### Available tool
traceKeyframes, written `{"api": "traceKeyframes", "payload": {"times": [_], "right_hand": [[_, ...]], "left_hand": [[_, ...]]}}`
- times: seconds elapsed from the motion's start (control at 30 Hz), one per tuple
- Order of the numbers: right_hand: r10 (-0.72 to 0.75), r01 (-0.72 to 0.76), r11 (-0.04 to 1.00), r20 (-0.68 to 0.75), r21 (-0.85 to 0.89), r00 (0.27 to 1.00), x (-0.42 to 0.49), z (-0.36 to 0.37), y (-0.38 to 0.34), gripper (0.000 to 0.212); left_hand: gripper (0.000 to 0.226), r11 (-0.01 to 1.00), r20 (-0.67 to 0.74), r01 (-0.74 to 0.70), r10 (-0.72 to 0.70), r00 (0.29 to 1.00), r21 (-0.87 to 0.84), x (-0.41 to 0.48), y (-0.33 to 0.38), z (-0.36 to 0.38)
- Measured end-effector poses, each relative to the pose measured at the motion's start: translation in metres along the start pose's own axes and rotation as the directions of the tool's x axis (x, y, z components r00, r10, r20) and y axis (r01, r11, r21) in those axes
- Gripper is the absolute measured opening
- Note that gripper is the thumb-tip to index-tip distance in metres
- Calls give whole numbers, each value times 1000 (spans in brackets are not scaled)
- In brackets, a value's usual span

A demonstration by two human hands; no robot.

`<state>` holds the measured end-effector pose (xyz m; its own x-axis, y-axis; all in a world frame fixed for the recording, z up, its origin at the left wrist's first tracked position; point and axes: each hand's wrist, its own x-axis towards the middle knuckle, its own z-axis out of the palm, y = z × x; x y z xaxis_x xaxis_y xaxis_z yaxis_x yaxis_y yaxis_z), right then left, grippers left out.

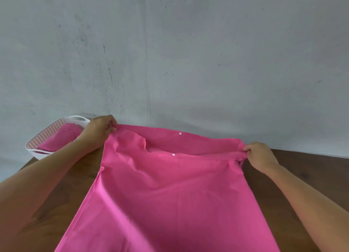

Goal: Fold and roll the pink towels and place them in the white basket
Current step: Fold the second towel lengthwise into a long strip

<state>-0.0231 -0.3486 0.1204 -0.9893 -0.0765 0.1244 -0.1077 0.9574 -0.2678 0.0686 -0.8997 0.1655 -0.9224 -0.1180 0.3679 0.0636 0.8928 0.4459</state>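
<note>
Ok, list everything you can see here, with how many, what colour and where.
pink towel: one, pink, spread over the table, centre
white dots: two, white, on the towel near its far edge
rolled towel: one, pink, inside the basket
white basket: one, white, far left by the table's corner
table: one, dark brown wood, under the towel
wall: one, grey, behind the table
left hand: one, fingers pinching the towel's far left corner
right hand: one, fingers pinching the towel's far right corner

Pink towel point(170, 198), near end apparently off-frame.
</note>
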Motion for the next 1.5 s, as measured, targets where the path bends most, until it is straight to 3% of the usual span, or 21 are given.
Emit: {"api": "traceKeyframes", "payload": {"times": [0.27, 0.33, 0.43, 0.6, 0.83, 1.03, 1.33, 1.5], "right_hand": [[71, -70, 997, 86, -17, 994, -26, -19, 34, 26], [94, -91, 995, 105, -33, 990, -35, -25, 44, 32], [108, -98, 992, 129, -85, 986, -50, -33, 55, 35], [67, -55, 986, 74, -155, 995, -76, -39, 59, 23], [157, -152, 980, 32, -128, 987, -122, -27, 49, 26], [142, -136, 982, 36, -133, 989, -191, 10, 44, 25], [243, -230, 954, 45, -194, 969, -292, 48, 22, 22], [214, -220, 958, -54, -184, 975, -351, 50, 1, 21]], "left_hand": [[10, 979, -13, 182, -182, 983, 88, -16, -18, -16], [10, 975, -3, 198, -199, 980, 102, -21, -19, -16], [13, 961, 8, 267, -268, 963, 66, -29, -20, -15], [21, 929, -3, 369, -369, 929, -8, -41, -24, -15], [3, 907, -84, 399, -411, 908, -134, -71, -21, -16], [3, 870, 18, 437, -445, 895, -229, -139, -39, -11], [15, 906, 243, 414, -383, 891, -87, -250, -82, -3], [16, 937, 207, 345, -326, 922, -59, -287, -99, -8]]}}
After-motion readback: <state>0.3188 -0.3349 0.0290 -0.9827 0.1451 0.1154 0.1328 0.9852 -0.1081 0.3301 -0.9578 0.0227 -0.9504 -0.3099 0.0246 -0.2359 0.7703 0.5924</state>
